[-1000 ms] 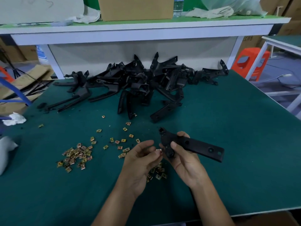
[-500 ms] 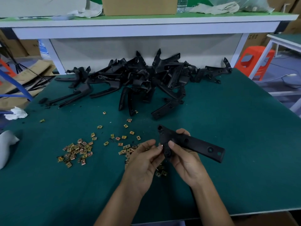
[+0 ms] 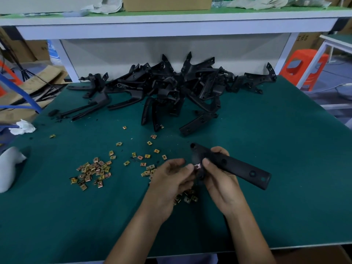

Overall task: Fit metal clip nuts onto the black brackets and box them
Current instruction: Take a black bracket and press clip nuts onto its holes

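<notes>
1. A small metal clip nut (image 3: 198,166) sits at the left end of a long black bracket (image 3: 234,167), in the near middle of the scene, held just above the table. It looks partly pushed onto the bracket's edge; how far it is seated cannot be told.
2. The left hand (image 3: 171,181) has its fingers curled, and its fingertips pinch the clip nut against the bracket.
3. The right hand (image 3: 222,187) is clamped round the bracket near its left end, with the thumb just beside the nut. The rest of the bracket sticks out to the right, unsupported.
4. Loose clip nuts (image 3: 93,171), brass-coloured, lie scattered on the green table (image 3: 285,149) to the left of the hands, with a few more under the wrists.
5. A tangled heap of brackets (image 3: 171,86) lies at the far side of the table, well apart from the hands.
6. Beyond the heap is a white shelf with a cardboard box (image 3: 167,3) on it. A white cloth (image 3: 22,127) lies at the far left edge, and an orange stool (image 3: 302,67) stands far right.
7. The step appears to be the fitting itself, and no boxing has started for this bracket.
8. Risks from here:
   - The nut could go on crooked if the push is off-line, leaving its hole out of line with the bracket's hole.
   - The nut could spring from the fingertips and fall among the loose ones.
   - The long free end could twist in the grip under the push.
</notes>
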A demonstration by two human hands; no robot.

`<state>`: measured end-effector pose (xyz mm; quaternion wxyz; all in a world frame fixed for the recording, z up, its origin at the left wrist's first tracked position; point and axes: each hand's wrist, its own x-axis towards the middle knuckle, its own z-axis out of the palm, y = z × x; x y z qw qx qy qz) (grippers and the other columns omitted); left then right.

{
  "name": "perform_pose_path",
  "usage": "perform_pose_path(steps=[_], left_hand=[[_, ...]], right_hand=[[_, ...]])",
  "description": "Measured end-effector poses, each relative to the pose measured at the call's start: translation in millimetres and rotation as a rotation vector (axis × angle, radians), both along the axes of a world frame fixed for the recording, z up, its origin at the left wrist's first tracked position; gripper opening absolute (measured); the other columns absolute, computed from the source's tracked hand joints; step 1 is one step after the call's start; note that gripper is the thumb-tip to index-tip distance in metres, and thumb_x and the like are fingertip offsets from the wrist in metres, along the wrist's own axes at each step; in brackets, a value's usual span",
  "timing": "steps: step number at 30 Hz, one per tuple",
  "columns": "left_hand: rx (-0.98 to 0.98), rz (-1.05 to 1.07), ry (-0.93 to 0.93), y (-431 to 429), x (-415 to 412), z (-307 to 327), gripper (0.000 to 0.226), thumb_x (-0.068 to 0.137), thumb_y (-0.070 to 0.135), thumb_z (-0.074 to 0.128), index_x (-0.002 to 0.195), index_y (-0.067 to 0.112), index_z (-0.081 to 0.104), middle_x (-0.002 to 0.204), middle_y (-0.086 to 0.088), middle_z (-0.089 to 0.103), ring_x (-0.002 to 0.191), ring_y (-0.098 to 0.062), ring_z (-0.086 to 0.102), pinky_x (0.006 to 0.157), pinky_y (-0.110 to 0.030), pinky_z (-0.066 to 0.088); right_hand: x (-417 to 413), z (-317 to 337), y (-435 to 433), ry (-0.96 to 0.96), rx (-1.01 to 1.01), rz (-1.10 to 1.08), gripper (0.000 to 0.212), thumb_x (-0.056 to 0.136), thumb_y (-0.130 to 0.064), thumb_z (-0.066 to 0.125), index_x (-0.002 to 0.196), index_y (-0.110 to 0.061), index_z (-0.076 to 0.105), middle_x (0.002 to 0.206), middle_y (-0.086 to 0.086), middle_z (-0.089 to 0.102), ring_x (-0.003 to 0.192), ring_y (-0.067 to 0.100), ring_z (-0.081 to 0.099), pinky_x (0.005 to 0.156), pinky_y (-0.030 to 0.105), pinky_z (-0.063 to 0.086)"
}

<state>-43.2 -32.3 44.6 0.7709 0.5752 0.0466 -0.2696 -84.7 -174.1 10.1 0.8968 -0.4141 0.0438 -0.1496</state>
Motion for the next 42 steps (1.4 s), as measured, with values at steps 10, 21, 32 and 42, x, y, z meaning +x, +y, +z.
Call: perform_pose_path(steps=[10,21,32,42], left_hand=[[1.234,-0.364,-1.113,5.6,12.8,-32.4,0.032,0.096,0.049,0.052,0.122,0.033,0.062,0.114,0.005,0.059,0.110,-0.018,0.046,0.095,-0.033,0.028],[1.140,-0.380,-1.094,11.2,20.8,-30.3,0.014,0.100,0.036,0.053,0.110,0.031,0.061,0.110,0.010,0.058,0.106,-0.014,0.048,0.091,-0.026,0.033],[1.144,-0.434,-1.087,14.3,22.7,-28.0,0.018,0.105,0.030,0.041,0.105,0.025,0.059,0.105,0.009,0.055,0.098,-0.011,0.042,0.091,-0.026,0.033],[0.433,-0.143,-0.583,8.2,24.3,-3.7,0.010,0.098,0.017,0.061,0.096,0.025,0.067,0.083,0.007,0.075,0.075,-0.011,0.068,0.073,-0.029,0.056]], right_hand=[[2.3,-2.7,-7.6,0.055,0.141,-0.043,0.022,0.091,-0.010,0.062,0.105,-0.027,0.061,0.105,0.005,0.071,0.089,0.020,0.067,0.073,0.031,0.058],[-2.1,6.6,-4.4,0.084,0.155,-0.015,0.021,0.087,-0.008,0.063,0.098,-0.027,0.063,0.103,0.005,0.071,0.085,0.017,0.069,0.072,0.031,0.058],[-3.2,10.4,-3.7,0.101,0.150,-0.008,0.020,0.087,-0.009,0.061,0.092,-0.028,0.066,0.099,0.006,0.070,0.084,0.020,0.065,0.071,0.030,0.058],[-5.5,10.4,-3.8,0.108,0.170,0.055,0.021,0.091,-0.010,0.060,0.092,-0.029,0.067,0.107,0.006,0.071,0.094,0.020,0.070,0.073,0.029,0.059]])
